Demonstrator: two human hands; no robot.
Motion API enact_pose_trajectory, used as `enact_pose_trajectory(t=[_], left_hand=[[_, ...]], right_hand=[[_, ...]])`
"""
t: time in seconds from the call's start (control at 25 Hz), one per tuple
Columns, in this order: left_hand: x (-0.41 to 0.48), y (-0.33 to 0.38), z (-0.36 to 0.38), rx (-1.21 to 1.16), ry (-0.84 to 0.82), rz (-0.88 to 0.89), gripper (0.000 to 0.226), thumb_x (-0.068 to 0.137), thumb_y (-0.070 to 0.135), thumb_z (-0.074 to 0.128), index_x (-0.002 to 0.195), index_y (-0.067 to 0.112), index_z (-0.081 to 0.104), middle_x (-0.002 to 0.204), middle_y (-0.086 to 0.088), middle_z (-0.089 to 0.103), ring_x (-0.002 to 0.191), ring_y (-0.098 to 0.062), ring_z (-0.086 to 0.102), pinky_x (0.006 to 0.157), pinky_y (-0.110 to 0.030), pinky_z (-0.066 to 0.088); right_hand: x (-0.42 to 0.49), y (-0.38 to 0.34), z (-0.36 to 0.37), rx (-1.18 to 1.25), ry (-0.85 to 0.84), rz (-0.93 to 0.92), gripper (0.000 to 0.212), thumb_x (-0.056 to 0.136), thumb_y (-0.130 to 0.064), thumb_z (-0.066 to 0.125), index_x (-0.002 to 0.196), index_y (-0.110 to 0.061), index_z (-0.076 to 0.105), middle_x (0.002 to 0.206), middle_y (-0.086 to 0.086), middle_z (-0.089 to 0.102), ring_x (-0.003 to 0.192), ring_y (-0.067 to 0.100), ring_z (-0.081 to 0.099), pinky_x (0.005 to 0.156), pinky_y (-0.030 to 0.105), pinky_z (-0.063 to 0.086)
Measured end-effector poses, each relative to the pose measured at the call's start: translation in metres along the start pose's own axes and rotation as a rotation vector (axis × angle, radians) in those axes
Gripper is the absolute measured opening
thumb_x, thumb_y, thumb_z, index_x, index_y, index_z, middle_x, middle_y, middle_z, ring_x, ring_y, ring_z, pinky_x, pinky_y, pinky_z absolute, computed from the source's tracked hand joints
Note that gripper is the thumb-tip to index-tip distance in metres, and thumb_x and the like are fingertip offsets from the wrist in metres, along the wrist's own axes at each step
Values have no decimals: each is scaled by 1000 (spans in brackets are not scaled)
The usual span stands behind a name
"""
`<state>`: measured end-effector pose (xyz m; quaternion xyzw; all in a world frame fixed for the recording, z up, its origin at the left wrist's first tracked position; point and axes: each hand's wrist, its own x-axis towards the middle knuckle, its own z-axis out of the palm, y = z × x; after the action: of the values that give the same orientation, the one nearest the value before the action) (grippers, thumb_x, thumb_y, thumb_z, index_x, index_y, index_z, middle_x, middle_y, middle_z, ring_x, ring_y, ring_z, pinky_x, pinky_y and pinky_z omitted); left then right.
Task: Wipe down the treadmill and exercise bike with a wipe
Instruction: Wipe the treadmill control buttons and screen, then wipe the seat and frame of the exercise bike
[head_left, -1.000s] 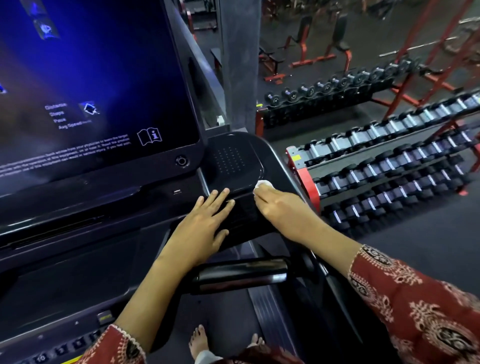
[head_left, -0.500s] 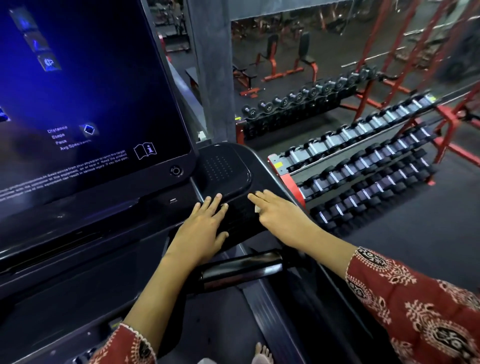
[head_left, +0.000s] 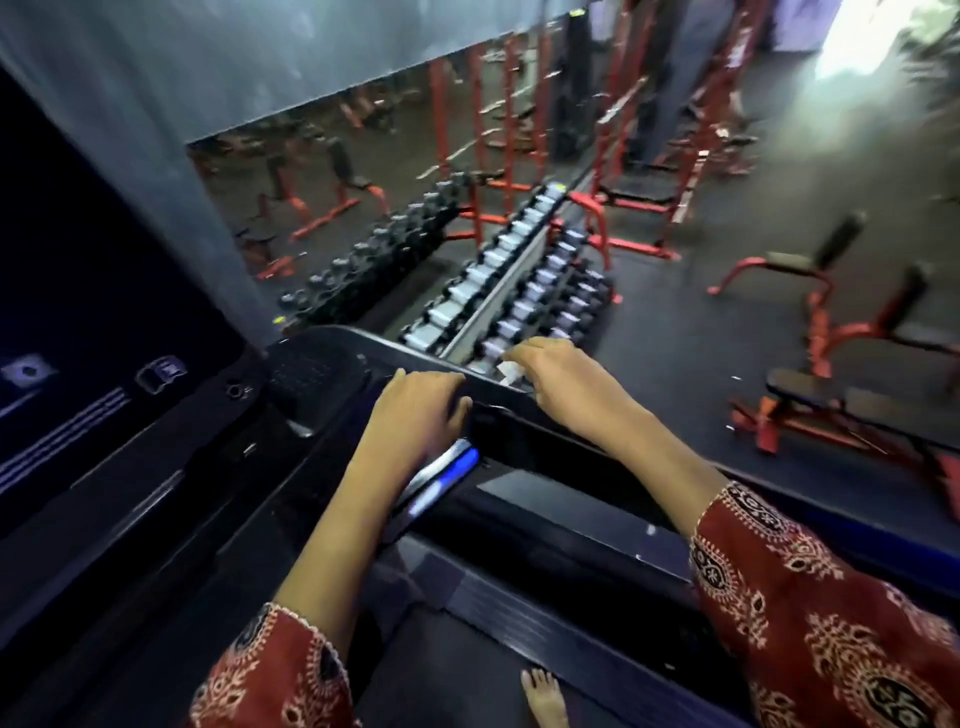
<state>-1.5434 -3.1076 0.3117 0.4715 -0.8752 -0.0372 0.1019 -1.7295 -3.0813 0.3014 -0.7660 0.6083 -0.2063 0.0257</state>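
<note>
I stand on the black treadmill, whose console tray (head_left: 317, 366) lies just right of its dark screen (head_left: 104, 312). My left hand (head_left: 415, 410) rests on the tray's right rim, fingers bent over the edge; motion blur hides the exact hold. My right hand (head_left: 566, 387) is just beyond that rim, at the console's outer right edge, and pinches a small white wipe (head_left: 511, 373) under its fingers. A glossy handlebar (head_left: 447, 467) shows below my left wrist. No exercise bike is in view.
A long dumbbell rack (head_left: 519, 291) stands right beyond the console, in front of a mirrored wall. Red weight benches (head_left: 831, 322) sit on the dark floor to the right. The treadmill's side rail (head_left: 545, 618) runs under my right arm, and my bare foot (head_left: 543, 696) is on the belt.
The view has swung right and tilted, with blur. My right hand has slid with the wipe from the tray's top to its outer right edge. My left hand has shifted toward the rim.
</note>
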Motion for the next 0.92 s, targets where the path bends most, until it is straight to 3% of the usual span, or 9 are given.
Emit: enact_pose_trajectory(t=[0.12,0.28,0.44,0.56,0.68,0.92], left_hand=[[15,69,2,-50,4,243,30,94,28,51,115,10,63,111,-15,67,106,-34,58,90,-40,42],[7,202,14,-156,-63,594,34,94,25,52,123,9,61,116,-18,65,109,-34,58,91,-39,44],[-44,347,25,-202,-120,901,36,94,29,45,115,6,64,113,-19,66,106,-37,59,87,-41,47],[-90,447,38,-195,-210,1091,32,92,29,48,106,6,64,105,-17,67,102,-35,60,81,-42,47],[-151,552,51,-248,-271,1237,47,82,38,40,104,6,66,102,-17,68,99,-35,62,80,-43,49],[-293,730,72,-361,-391,1468,35,88,35,51,108,11,67,105,-13,69,103,-33,62,83,-42,50]], right_hand=[[-78,34,-42,-54,99,193,36,72,14,50,101,-1,64,100,16,64,91,37,61,75,50,51],[-216,63,-104,-148,185,510,34,71,8,48,100,-2,64,101,17,64,98,37,60,78,49,50],[-375,82,-155,-239,288,813,32,78,8,49,104,0,66,107,19,64,104,37,59,84,49,49],[-492,83,-182,-304,354,1006,32,80,8,50,104,-6,67,106,15,64,100,36,60,83,50,50],[-615,71,-212,-341,396,1166,37,76,11,45,101,-5,66,103,14,64,97,37,60,80,50,50],[-829,33,-260,-431,482,1395,27,76,12,51,92,-3,68,94,16,67,89,38,63,75,50,52]])
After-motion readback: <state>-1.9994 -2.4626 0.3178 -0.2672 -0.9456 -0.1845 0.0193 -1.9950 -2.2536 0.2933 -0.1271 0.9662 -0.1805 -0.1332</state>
